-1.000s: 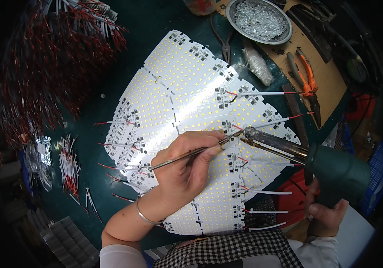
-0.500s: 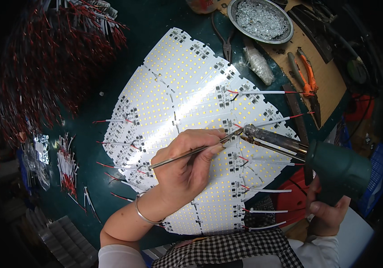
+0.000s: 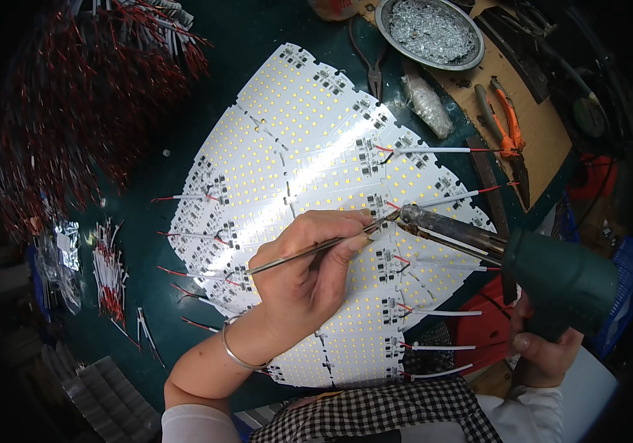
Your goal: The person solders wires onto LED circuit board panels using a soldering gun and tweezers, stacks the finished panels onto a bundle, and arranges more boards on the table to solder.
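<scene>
My left hand (image 3: 303,269) is closed on a pair of thin metal tweezers (image 3: 279,261), whose points reach a red-and-black wire joint on the white LED circuit board panel (image 3: 324,170). In my right hand (image 3: 550,356) is the grip of a green soldering gun (image 3: 561,277). The gun's dark tip meets the tweezers' points at the board; the exact contact is too small to make out. White-sleeved wires (image 3: 434,150) with red and black ends stick out along both sides of the panel, which is made of several wedge-shaped boards.
A big bundle of red-ended wires (image 3: 87,96) hangs at the far left, with a smaller wire pile (image 3: 111,269) below it. At the back right are a metal bowl of silvery bits (image 3: 434,33), dark pliers (image 3: 374,70), orange-handled pliers (image 3: 504,122) and a plastic-wrapped lump (image 3: 429,103).
The soldering gun's body and my right hand have shifted very slightly to the right. My left hand and the tweezers stay at almost the same spot.
</scene>
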A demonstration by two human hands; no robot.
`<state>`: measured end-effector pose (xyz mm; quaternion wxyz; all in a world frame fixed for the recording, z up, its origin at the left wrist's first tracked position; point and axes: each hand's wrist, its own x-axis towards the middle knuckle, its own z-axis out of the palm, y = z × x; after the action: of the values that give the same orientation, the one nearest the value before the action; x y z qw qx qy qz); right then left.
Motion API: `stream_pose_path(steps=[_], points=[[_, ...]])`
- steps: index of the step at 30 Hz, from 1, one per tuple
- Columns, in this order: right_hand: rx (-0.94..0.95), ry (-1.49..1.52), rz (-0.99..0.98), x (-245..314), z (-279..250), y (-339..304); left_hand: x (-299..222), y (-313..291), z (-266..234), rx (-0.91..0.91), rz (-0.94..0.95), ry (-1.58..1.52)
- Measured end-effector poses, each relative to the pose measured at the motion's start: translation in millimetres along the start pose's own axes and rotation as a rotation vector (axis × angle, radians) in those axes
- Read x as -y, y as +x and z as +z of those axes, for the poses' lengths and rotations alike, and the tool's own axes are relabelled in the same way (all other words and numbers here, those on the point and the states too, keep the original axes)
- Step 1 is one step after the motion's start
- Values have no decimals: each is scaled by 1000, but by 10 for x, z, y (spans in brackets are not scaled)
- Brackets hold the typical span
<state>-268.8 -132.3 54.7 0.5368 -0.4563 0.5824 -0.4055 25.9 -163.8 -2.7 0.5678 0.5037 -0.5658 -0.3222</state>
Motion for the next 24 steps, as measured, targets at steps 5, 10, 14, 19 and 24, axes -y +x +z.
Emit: stream_pose_path(steps=[5, 10, 14, 19, 24], points=[[41, -44, -233, -141, -65, -30, 3, 6, 3, -4, 9, 12], [-126, -12, -91, -29, 57, -86, -3, 10, 8, -12, 7, 5], [-216, 65, -88, 100, 130, -9, -5, 8, 16, -20, -3, 3], [-216, 169, -99, 289, 55, 84, -1, 14, 13, -21, 3, 3], [-162, 125, -54, 280, 31, 111, -14, 11, 15, -17, -23, 10]])
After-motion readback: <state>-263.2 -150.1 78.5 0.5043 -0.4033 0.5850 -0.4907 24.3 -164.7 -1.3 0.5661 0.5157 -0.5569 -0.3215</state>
